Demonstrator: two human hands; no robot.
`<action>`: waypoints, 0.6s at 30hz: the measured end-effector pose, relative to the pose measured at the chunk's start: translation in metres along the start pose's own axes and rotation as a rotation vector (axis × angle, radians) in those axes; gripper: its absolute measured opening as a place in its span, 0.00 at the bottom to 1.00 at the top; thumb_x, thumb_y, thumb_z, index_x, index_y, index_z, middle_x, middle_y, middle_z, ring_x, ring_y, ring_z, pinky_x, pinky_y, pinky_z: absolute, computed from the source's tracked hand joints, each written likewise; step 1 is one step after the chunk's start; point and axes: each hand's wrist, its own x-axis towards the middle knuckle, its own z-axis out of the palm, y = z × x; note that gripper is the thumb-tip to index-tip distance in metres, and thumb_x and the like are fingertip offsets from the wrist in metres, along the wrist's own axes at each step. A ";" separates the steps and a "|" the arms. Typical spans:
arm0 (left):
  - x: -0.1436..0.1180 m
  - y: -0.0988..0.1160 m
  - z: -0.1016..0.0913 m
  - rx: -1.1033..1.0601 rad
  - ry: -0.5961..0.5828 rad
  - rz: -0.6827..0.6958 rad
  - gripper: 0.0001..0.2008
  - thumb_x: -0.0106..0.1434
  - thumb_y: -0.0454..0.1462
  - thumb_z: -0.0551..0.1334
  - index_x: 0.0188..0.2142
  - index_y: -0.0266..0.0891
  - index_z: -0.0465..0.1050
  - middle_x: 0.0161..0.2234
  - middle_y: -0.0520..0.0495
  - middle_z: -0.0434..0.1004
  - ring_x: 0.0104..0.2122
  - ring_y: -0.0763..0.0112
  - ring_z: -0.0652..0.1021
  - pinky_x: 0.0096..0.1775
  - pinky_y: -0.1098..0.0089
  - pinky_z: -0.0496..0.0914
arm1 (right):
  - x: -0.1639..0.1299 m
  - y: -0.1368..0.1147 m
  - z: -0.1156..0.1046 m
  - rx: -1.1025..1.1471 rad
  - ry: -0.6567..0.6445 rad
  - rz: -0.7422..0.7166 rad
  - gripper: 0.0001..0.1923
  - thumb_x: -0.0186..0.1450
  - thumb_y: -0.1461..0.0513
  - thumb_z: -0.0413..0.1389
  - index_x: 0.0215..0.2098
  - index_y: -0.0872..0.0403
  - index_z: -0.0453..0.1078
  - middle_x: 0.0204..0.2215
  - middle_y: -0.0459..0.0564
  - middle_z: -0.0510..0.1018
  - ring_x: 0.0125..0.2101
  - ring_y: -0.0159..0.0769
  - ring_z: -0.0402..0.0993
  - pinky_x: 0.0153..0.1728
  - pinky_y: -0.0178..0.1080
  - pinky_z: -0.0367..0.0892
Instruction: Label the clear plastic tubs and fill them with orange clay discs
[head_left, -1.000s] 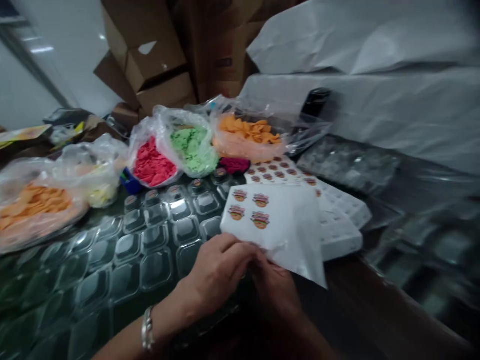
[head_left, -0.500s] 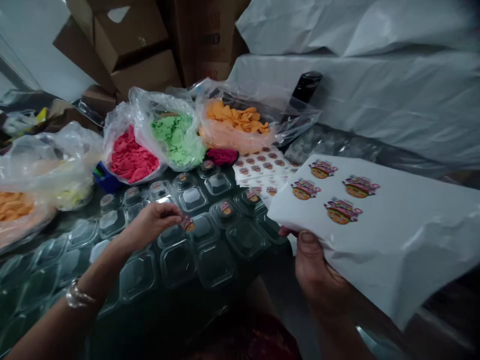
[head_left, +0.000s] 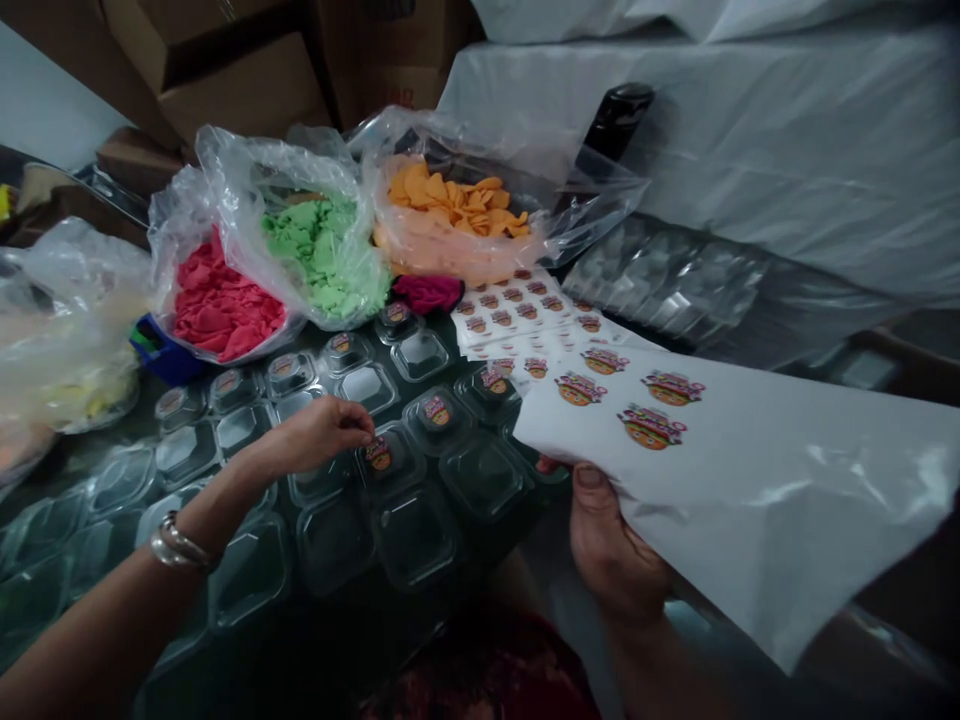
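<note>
My left hand [head_left: 330, 432], a silver bracelet on its wrist, pinches the edge of a small printed sticker [head_left: 380, 456]. That sticker lies over the lid of a clear plastic container [head_left: 405, 468]; whether it is fully pressed down I cannot tell. To its right, another container bears a sticker [head_left: 436, 411] of the same cartoon face. My right hand [head_left: 611, 540] grips the near left corner of a large white sticker sheet [head_left: 757, 460], thumb on top and the other fingers mostly hidden beneath. Several stickers remain grouped at the sheet's left end.
Rows of clear containers [head_left: 251, 565] cover the dark table. Behind them stand plastic bags of pink [head_left: 225, 305], green [head_left: 319, 250] and orange [head_left: 457, 200] pieces. More sticker sheets [head_left: 517, 315] lie at centre, with stacked clear containers [head_left: 667, 275] at right and cardboard boxes [head_left: 247, 95] behind.
My left hand has brought the sticker down onto the container lid. My right hand still holds the sheet, now slightly lower and further left in view. The camera view has shifted a little.
</note>
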 end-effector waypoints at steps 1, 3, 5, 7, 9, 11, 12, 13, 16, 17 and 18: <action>0.001 0.001 0.000 0.005 0.008 0.002 0.11 0.55 0.43 0.59 0.28 0.38 0.74 0.23 0.53 0.71 0.25 0.74 0.68 0.28 0.73 0.61 | 0.000 -0.001 0.001 0.012 -0.006 0.018 0.07 0.67 0.62 0.55 0.35 0.50 0.77 0.33 0.45 0.82 0.36 0.39 0.78 0.53 0.43 0.64; 0.002 0.002 0.001 0.013 0.019 0.006 0.10 0.55 0.42 0.59 0.28 0.38 0.74 0.22 0.54 0.71 0.24 0.73 0.68 0.28 0.73 0.60 | 0.000 -0.002 0.002 0.037 -0.002 0.047 0.07 0.66 0.63 0.56 0.35 0.49 0.77 0.32 0.46 0.82 0.35 0.41 0.78 0.52 0.44 0.65; 0.003 0.004 0.002 0.034 0.027 0.007 0.10 0.55 0.42 0.58 0.28 0.39 0.74 0.23 0.53 0.72 0.24 0.73 0.69 0.28 0.73 0.61 | 0.000 -0.003 0.003 0.049 0.000 0.052 0.06 0.65 0.63 0.57 0.35 0.49 0.77 0.32 0.47 0.82 0.34 0.42 0.78 0.50 0.46 0.66; 0.003 0.006 0.004 0.098 0.048 0.002 0.09 0.55 0.41 0.58 0.28 0.39 0.75 0.23 0.53 0.73 0.25 0.72 0.70 0.29 0.73 0.62 | -0.001 -0.003 0.003 0.046 0.000 0.054 0.06 0.65 0.63 0.57 0.34 0.49 0.77 0.32 0.47 0.82 0.33 0.43 0.79 0.49 0.46 0.68; 0.003 0.008 0.007 0.165 0.077 -0.004 0.09 0.56 0.39 0.57 0.28 0.39 0.75 0.23 0.53 0.74 0.26 0.71 0.71 0.29 0.73 0.62 | -0.003 -0.001 0.002 0.026 -0.012 0.055 0.06 0.64 0.63 0.57 0.35 0.49 0.78 0.33 0.47 0.82 0.34 0.43 0.79 0.51 0.47 0.67; 0.002 0.009 0.013 0.225 0.107 -0.006 0.09 0.58 0.37 0.56 0.28 0.39 0.74 0.24 0.52 0.74 0.26 0.71 0.72 0.29 0.72 0.62 | -0.005 0.001 0.001 0.004 -0.033 0.065 0.07 0.64 0.62 0.58 0.37 0.48 0.78 0.35 0.46 0.82 0.37 0.44 0.78 0.54 0.48 0.64; 0.001 0.010 0.016 0.249 0.125 -0.004 0.09 0.59 0.37 0.56 0.29 0.39 0.74 0.24 0.51 0.74 0.26 0.70 0.72 0.30 0.72 0.61 | -0.007 0.001 0.000 -0.007 -0.053 0.081 0.07 0.64 0.61 0.58 0.38 0.48 0.78 0.36 0.46 0.82 0.39 0.45 0.77 0.56 0.49 0.62; 0.000 0.010 0.020 0.276 0.140 0.002 0.09 0.60 0.37 0.55 0.29 0.38 0.74 0.24 0.51 0.74 0.26 0.70 0.72 0.30 0.71 0.61 | -0.008 0.001 0.000 -0.015 -0.061 0.103 0.07 0.63 0.60 0.59 0.38 0.48 0.78 0.37 0.46 0.82 0.41 0.46 0.77 0.57 0.51 0.61; -0.004 0.010 0.030 0.422 0.216 0.034 0.09 0.62 0.37 0.55 0.33 0.37 0.73 0.29 0.46 0.76 0.30 0.66 0.74 0.32 0.69 0.63 | -0.015 -0.003 -0.001 0.052 -0.090 0.258 0.07 0.59 0.58 0.63 0.37 0.45 0.79 0.36 0.44 0.82 0.44 0.48 0.76 0.61 0.52 0.54; -0.006 0.009 0.032 0.475 0.261 0.041 0.09 0.62 0.38 0.56 0.37 0.36 0.73 0.32 0.44 0.77 0.32 0.64 0.75 0.33 0.68 0.64 | -0.018 -0.007 0.000 0.127 -0.110 0.355 0.08 0.58 0.58 0.64 0.37 0.44 0.79 0.37 0.42 0.82 0.45 0.48 0.75 0.63 0.51 0.51; -0.008 0.008 0.034 0.524 0.320 0.053 0.11 0.62 0.38 0.57 0.41 0.36 0.72 0.36 0.41 0.77 0.35 0.61 0.75 0.35 0.66 0.65 | -0.022 -0.011 0.001 0.213 -0.133 0.453 0.09 0.57 0.59 0.64 0.37 0.42 0.79 0.37 0.40 0.82 0.47 0.48 0.74 0.64 0.49 0.49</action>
